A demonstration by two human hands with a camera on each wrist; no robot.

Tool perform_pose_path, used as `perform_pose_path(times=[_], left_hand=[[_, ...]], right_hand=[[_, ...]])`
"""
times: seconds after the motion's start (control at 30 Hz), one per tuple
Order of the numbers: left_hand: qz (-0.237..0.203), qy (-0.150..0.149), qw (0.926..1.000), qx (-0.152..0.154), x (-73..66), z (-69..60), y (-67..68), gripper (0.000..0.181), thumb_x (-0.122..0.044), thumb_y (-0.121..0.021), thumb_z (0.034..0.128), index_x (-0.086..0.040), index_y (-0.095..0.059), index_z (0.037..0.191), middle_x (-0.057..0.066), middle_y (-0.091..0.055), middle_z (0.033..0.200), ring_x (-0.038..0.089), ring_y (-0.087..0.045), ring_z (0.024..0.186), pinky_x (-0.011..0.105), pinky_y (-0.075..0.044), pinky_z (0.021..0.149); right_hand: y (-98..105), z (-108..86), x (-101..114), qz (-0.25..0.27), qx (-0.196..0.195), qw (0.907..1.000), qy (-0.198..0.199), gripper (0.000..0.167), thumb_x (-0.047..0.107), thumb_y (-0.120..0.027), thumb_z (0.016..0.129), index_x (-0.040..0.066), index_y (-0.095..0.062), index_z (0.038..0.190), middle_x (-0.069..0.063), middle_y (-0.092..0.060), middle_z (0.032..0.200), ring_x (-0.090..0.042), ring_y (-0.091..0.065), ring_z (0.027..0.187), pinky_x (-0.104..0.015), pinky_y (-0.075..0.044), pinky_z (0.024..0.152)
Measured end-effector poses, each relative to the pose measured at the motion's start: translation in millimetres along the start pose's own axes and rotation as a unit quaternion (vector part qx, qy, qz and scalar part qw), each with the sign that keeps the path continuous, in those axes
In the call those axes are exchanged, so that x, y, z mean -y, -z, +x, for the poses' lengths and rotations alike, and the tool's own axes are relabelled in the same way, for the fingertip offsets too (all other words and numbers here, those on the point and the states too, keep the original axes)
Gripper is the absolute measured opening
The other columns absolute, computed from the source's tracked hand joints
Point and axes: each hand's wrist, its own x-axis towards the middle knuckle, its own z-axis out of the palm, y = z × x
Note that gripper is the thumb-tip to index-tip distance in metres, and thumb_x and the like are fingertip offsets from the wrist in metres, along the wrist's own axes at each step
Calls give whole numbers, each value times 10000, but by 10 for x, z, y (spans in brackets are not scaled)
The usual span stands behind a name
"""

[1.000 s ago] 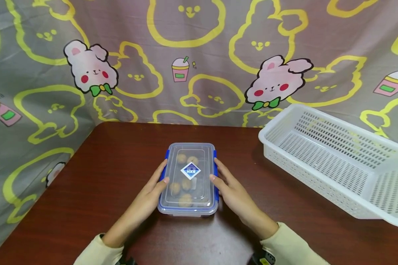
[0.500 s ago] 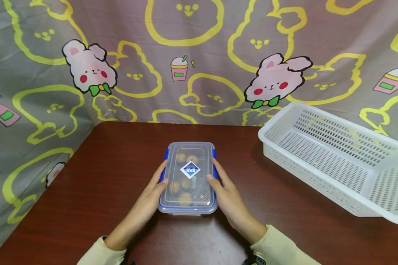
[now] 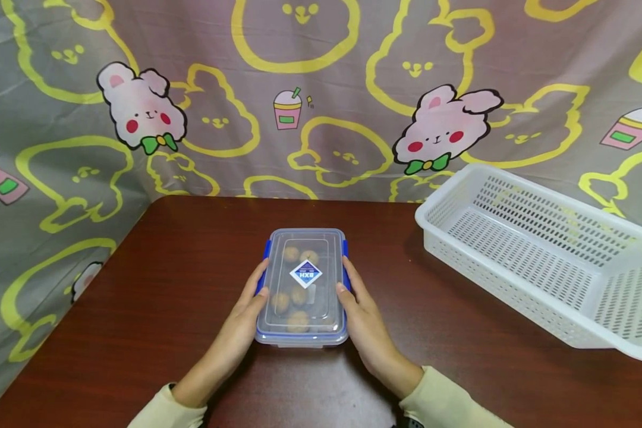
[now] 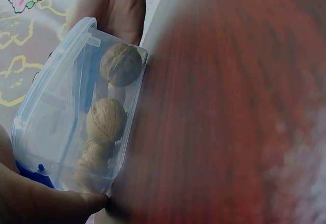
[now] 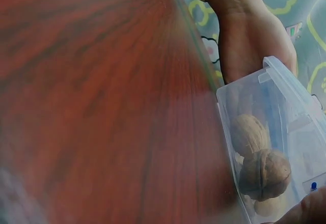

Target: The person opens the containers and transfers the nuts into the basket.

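Observation:
A clear lidded container [image 3: 314,309] with blue side clips and a diamond label stands on the table, several walnuts [image 3: 298,321] inside it. My left hand [image 3: 238,321] grips its left side, the thumb at the lid's edge. On the opposite side my right hand [image 3: 371,327] grips it the same way. Through the container's clear wall, walnuts [image 4: 106,119] show in the left wrist view, with left-hand fingers along one side. In the right wrist view, walnuts [image 5: 265,174] lie behind the clear wall, and the left hand [image 5: 257,40] is at the far side.
A white perforated basket [image 3: 508,276] stands at the right of the brown table [image 3: 166,285]. Behind the table and along its left side hangs a patterned curtain [image 3: 331,77] with rabbits and yellow outlines.
The right forearm has shifted slightly left and inward, and the right thumb sits a little farther left. Both hands still hold the container, which has barely moved. The view has tilted slightly.

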Motion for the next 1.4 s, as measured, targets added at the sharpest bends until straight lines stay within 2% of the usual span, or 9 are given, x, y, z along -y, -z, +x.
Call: perform_pose_path(times=[0.37, 0.83, 1.07, 1.4], left_hand=[[-45, -52, 10000, -41, 9, 6, -21, 532, -302, -287, 1164, -326, -165, 1681, 76, -92, 1764, 342, -97, 1600, 651, -33, 1274], [-270, -134, 9995, -20, 30, 12, -1, 523, -299, -279, 1163, -298, -203, 1681, 98, -139, 1750, 327, -142, 1577, 607, -64, 1277], [-150, -329, 9992, -161, 38, 15, -11, 515, -297, -285, 1160, -262, -270, 1673, 106, -191, 1746, 324, -150, 1583, 615, -58, 1279], [32, -285, 9992, -266, 53, 36, 20, 498, -247, -275, 1162, -299, -316, 1656, 67, -223, 1740, 281, -159, 1583, 583, -68, 1292]], right_hand=[[-4, -26, -26, 121, 106, 9998, 125, 573, 247, -453, 1128, 353, -274, 1663, -54, -256, 1737, -296, -243, 1592, -580, -154, 1293], [4, -42, -48, 173, 187, 9995, 181, 566, 253, -442, 1132, 347, -272, 1663, -53, -255, 1737, -296, -232, 1595, -587, -140, 1295], [-7, -31, -69, 368, 293, 9986, 236, 545, 246, -393, 1144, 338, -263, 1665, -54, -252, 1736, -292, -232, 1590, -572, -128, 1293], [-13, -27, -73, 447, 372, 9980, 243, 535, 252, -368, 1149, 340, -257, 1665, -32, -241, 1739, -279, -209, 1601, -575, -105, 1299]])
